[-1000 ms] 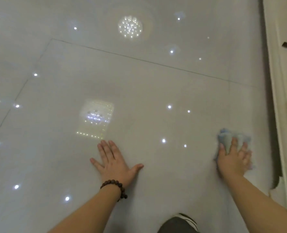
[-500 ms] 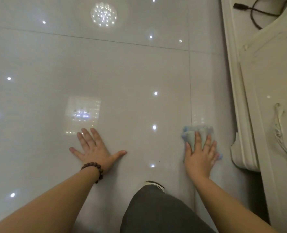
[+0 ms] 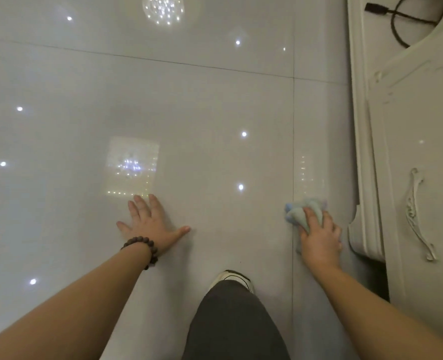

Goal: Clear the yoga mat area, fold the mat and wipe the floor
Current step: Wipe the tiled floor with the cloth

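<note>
My right hand [image 3: 320,236] presses a crumpled pale blue-green cloth [image 3: 302,209] onto the glossy grey tiled floor [image 3: 215,113], right beside a tile joint and close to the foot of a white cabinet. My left hand [image 3: 150,224], with a dark bead bracelet on the wrist, lies flat on the floor with its fingers spread and holds nothing. No yoga mat is in view.
A cream carved cabinet [image 3: 420,152] with an ornate handle [image 3: 417,214] runs along the right edge; its curved foot [image 3: 360,237] is a hand's width from the cloth. A black cable and plug [image 3: 394,16] lie behind it. My grey-trousered knee [image 3: 233,320] and shoe [image 3: 232,278] are below.
The view has swung so the cabinet now fills the right side. My right hand and the cloth have shifted slightly nearer the cabinet foot; the left hand stays flat on the floor.
</note>
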Demonstrator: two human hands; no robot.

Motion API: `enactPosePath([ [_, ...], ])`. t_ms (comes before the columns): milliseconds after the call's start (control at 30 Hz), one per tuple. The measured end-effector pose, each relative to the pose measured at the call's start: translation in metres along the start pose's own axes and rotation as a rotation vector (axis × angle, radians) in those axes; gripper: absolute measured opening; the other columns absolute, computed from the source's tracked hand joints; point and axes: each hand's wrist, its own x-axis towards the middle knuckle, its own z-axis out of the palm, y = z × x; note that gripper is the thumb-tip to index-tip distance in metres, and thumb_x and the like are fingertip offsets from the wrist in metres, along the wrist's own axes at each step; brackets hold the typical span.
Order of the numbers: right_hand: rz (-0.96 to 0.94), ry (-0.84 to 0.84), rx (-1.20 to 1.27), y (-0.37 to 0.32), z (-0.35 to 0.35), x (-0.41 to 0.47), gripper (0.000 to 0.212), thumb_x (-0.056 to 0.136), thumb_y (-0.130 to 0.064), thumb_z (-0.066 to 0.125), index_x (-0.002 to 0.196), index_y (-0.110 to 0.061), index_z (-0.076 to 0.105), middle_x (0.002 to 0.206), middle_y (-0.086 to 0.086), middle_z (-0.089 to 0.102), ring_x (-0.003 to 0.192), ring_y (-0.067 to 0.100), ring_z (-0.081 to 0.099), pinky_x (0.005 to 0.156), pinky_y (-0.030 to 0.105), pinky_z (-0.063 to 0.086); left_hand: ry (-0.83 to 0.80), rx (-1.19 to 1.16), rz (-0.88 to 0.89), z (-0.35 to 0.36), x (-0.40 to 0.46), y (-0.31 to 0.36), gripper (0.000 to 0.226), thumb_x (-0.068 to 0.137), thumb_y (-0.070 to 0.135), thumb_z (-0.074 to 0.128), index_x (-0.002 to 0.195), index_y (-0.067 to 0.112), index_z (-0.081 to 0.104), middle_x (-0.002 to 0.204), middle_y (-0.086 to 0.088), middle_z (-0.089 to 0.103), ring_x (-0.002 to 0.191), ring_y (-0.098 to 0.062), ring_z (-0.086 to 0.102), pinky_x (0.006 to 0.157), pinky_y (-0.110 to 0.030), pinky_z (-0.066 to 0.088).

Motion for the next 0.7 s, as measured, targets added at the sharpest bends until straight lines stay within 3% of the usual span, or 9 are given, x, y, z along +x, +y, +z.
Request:
enactPosePath([
  [233, -0.214, 0.062, 0.163, -0.087, -0.115, -0.041, 0.047, 0.092, -0.031, 0.056, 0.138, -0.025, 0.045, 0.136, 0.015, 0.039, 0.109, 0.039, 0.042, 0.084, 0.048, 0.045, 0.277, -0.037, 0.084, -0.102, -0.103, -0.003, 0.085, 0.091, 0.067, 0.018, 0.152, 0.013, -0.006, 0.162, -0.008, 0.0, 0.149, -0.022, -0.004, 0.12, -0.048, 0.003],
  [500, -0.391, 0.087, 0.283, -0.16, -0.336, -0.121, 0.05, 0.095, -0.038, 0.047, 0.143, -0.029, 0.037, 0.134, 0.01, 0.037, 0.111, 0.029, 0.044, 0.087, 0.038, 0.044, 0.414, -0.104, 0.091, -0.281, -0.252, -0.001, 0.079, 0.09, 0.064, 0.009, 0.154, 0.018, 0.001, 0.162, -0.003, 0.005, 0.149, -0.022, -0.004, 0.119, -0.046, -0.001],
  [700, -0.379, 0.113, 0.288, -0.185, -0.495, -0.176, 0.051, 0.094, -0.041, 0.047, 0.143, -0.031, 0.037, 0.131, 0.007, 0.043, 0.106, 0.028, 0.046, 0.081, 0.038, 0.046, 0.442, -0.168, 0.135, -0.411, -0.358, 0.001, 0.081, 0.086, 0.066, 0.0, 0.153, 0.021, -0.001, 0.161, -0.003, 0.01, 0.149, -0.02, 0.002, 0.12, -0.041, 0.002],
])
